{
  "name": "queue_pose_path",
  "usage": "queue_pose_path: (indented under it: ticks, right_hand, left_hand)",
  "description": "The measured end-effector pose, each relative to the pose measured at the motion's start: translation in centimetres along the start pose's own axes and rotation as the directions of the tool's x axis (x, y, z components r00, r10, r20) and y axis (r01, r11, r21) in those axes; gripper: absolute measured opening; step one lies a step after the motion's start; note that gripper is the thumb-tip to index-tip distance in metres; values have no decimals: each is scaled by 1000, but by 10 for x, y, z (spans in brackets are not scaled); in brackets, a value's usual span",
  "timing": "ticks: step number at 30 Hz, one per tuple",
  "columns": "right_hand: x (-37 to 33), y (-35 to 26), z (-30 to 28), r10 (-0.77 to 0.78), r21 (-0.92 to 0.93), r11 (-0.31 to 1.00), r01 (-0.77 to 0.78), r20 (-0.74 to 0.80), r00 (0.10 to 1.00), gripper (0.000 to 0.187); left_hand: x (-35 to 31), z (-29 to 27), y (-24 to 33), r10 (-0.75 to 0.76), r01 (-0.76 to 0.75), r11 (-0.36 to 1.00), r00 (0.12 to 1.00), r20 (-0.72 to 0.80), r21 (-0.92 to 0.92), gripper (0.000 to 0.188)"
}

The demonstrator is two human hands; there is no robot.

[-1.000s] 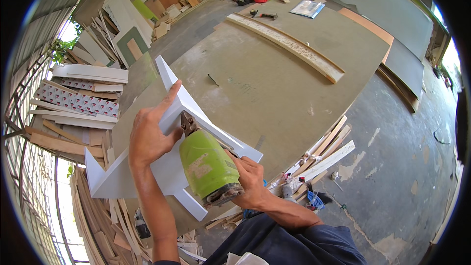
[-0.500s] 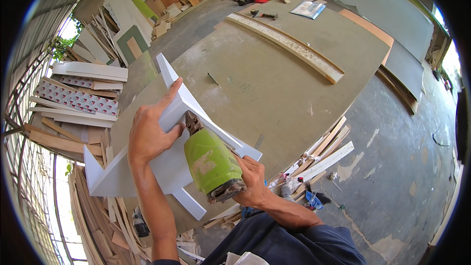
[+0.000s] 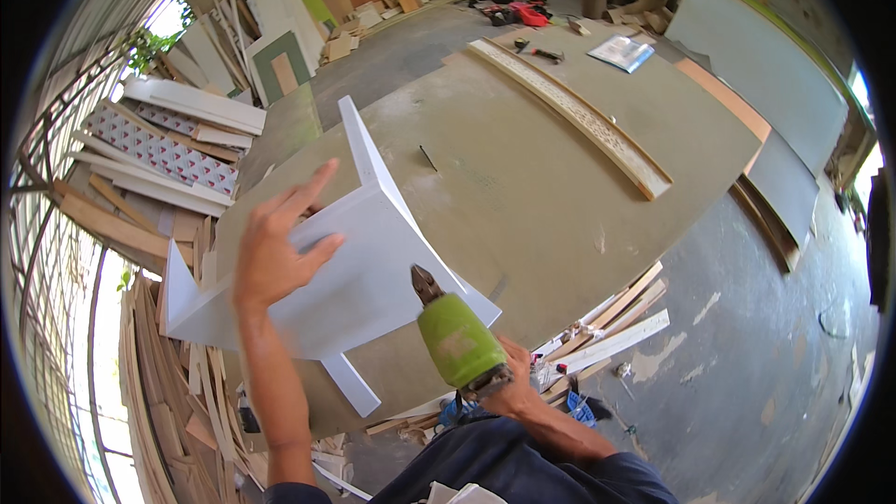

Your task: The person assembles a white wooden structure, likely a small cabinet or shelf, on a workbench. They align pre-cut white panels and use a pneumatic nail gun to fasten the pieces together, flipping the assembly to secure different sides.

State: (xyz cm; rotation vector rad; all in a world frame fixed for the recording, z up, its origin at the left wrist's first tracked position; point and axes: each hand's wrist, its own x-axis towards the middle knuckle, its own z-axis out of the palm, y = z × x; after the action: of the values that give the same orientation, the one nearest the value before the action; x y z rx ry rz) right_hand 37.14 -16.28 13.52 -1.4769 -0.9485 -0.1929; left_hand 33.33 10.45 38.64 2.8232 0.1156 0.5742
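A white board assembly (image 3: 369, 257) of joined flat panels rests on the big worktable (image 3: 551, 215), its thin boards sticking out at several angles. Over its left part is my left hand (image 3: 273, 257), slightly blurred, with fingers spread and the thumb apart; it grips nothing, and I cannot tell whether it touches the panel. My right hand (image 3: 511, 385) holds a green nail gun (image 3: 457, 341) by its handle, which is mostly hidden below the tool's body. The dark metal nose points up and left above the panel's right part, apart from the corner joint.
A long shallow wooden trough (image 3: 579, 121) lies across the table's far side, near a hammer (image 3: 548, 55) and a blue-white booklet (image 3: 623, 53). Stacked boards (image 3: 177, 159) stand at left. Wood strips (image 3: 607, 327) lie along the table's near right edge. Large sheets (image 3: 761, 75) lean at right.
The nail gun has drawn back from the corner of the white boards, down and to the right. My left hand has loosened from the board's edge and opened. The view has shifted slightly.
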Motion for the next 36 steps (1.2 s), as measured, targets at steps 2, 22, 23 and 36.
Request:
queue_pose_path:
  ticks: [2,22,23,36]
  right_hand:
    - [-22,11,-10,71,-8,997,-71,86,994,40]
    - [-109,-14,57,383,-160,920,-357,551,741,10]
    - [-109,-25,69,424,-88,891,-445,509,749,10]
    - [-109,-90,217,195,199,944,-263,306,932,4]
  left_hand:
    - [-22,-23,-21,3,3,993,999,-51,118,83]
    - [-220,-112,-220,-188,180,982,966,-178,-56,47]
    - [-220,-103,-230,-107,90,993,961,-256,-77,49]
    - [-245,-84,-200,-145,-38,921,890,-432,-388,55]
